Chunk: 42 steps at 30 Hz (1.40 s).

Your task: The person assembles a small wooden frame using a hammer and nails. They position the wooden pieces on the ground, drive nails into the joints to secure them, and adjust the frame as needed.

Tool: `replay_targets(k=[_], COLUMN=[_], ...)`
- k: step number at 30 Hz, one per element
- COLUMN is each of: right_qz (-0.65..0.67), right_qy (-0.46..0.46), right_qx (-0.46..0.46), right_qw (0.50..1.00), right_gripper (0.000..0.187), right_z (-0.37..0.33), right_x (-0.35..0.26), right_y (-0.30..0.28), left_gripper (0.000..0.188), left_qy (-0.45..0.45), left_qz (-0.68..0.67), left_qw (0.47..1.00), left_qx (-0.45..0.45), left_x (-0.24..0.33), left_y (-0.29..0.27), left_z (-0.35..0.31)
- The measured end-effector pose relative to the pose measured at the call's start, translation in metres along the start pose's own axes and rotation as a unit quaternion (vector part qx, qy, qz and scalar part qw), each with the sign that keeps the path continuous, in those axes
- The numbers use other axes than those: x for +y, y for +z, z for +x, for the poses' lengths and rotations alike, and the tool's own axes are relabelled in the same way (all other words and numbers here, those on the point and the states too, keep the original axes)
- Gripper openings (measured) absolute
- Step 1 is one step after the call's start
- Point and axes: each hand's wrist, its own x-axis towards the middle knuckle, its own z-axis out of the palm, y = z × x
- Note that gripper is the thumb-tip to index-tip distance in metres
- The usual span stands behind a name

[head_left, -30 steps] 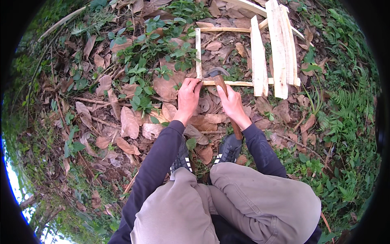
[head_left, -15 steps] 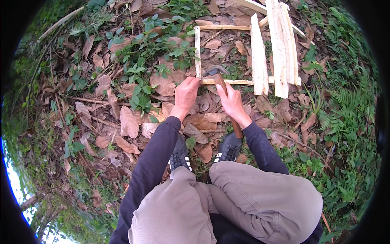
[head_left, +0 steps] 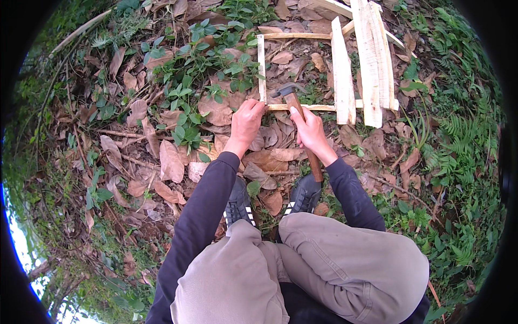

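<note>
My right hand [head_left: 312,130] is wrapped round the wooden handle of a claw hammer [head_left: 292,101]. The hammer's dark metal head is raised over the near left corner of a frame of thin wooden strips [head_left: 263,67] lying on the ground. At that same corner my left hand [head_left: 247,125] is closed, fingertips pinched against the wood. Whatever is between those fingertips is too small to make out. A pale slat [head_left: 342,75] lies across the frame's two long strips, to the right of the hammer.
More rough slats [head_left: 372,65] lie side by side over the frame's right end, with further strips [head_left: 337,7] behind them. Brown dry leaves [head_left: 171,162] and low green plants [head_left: 186,100] cover the ground. Ferns [head_left: 458,146] grow at the right. My shoes [head_left: 305,193] stand just below my hands.
The hammer's head has lifted slightly up and away from the corner, with my right hand shifting a little right. My left hand stays at the corner.
</note>
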Motion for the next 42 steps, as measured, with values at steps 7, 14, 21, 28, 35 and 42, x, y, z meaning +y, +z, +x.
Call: replay_targets(k=[7,14,21,28,35,42], right_qz=[0.007,-0.174,-0.209,-0.297,-0.234,-0.243], right_qy=[-0.003,-0.201,-0.293,-0.234,-0.277,-0.261], right_qx=[-0.022,0.019,0.065,0.001,0.02,0.015], right_qw=[1.0,0.964,0.931,0.926,0.932,0.934], right_gripper=[0.046,0.032,0.03,0.032,0.033,0.031], right_z=[0.002,-0.019,-0.03,-0.014,-0.022,-0.02], right_x=[-0.001,-0.005,-0.013,0.004,-0.015,-0.019], right_y=[-0.011,-0.011,-0.008,-0.011,-0.007,-0.009], left_gripper=[0.011,0.012,0.015,0.013,0.009,0.011], left_qy=[0.001,0.013,-0.005,-0.011,-0.01,-0.015], left_qz=[0.004,-0.013,-0.034,-0.042,-0.038,0.012], left_qw=[0.999,1.0,0.999,0.999,0.999,1.0], left_qx=[-0.044,-0.025,-0.033,-0.014,-0.012,-0.023], left_x=[-0.001,-0.003,-0.002,-0.004,-0.004,-0.002], left_y=[-0.005,-0.006,-0.004,-0.002,-0.001,0.005], left_z=[0.003,0.003,0.001,0.001,0.0,-0.006])
